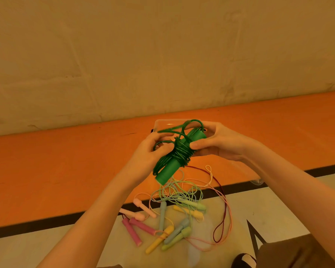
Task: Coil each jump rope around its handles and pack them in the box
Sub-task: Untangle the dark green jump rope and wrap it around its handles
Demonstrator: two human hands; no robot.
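A green jump rope (179,151) is held in mid-air, its cord wound several times around the two green handles, with loose loops sticking up at the top. My right hand (219,141) grips the upper end of the handles. My left hand (153,151) holds the coil's left side, fingers curled into the loose green cord. Behind the hands stands a clear plastic box (162,123), mostly hidden. Below, on the floor, lies a tangled pile of pastel jump ropes (174,215) with pink, yellow, blue and green handles.
The floor is orange (66,161) further out and pale near me, split by a black line (46,222). A beige wall (162,55) rises behind. A dark red cord loop (223,209) trails right. My shoe (244,261) and trouser leg show at bottom right.
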